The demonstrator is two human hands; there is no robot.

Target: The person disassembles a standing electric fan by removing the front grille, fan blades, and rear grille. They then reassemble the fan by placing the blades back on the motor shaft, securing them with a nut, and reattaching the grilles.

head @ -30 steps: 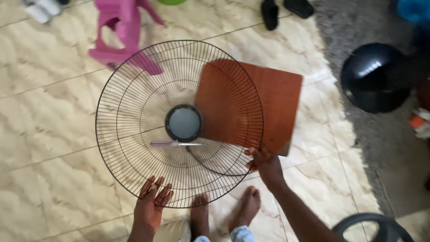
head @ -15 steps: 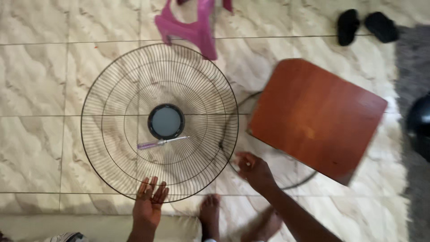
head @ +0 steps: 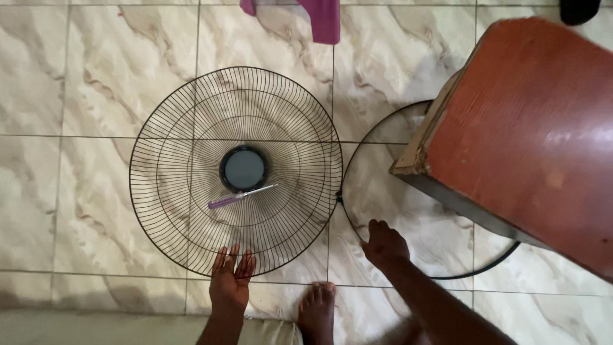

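1. We see a round wire fan guard (head: 236, 169) lying flat on the marble-patterned tiled floor (head: 76, 76), its dark round hub (head: 244, 169) at the middle.
2. A screwdriver with a purple handle (head: 241, 196) lies across the wires just below the hub, its metal shaft pointing up and to the right.
3. Our left hand (head: 231, 281) rests at the near rim of the fan guard, fingers spread and stretched out flat over the outer wires; it is open and grips nothing.
4. Our right hand (head: 385, 244) sits just to the right of the guard, knuckles up and fingers curled down onto the near arc of a thin dark ring (head: 357, 166) that lies on the floor. We cannot tell whether the fingers actually close around the ring or only press on it.
5. The ring touches the guard's right edge at a small joint and runs on under a reddish-brown wooden stool (head: 536, 134), which covers most of its far side.
6. A bare foot (head: 316, 306) stands on the tiles between the two hands, near the lower edge.
7. A pink plastic chair (head: 322, 19) shows partly at the top edge, well apart from the guard.
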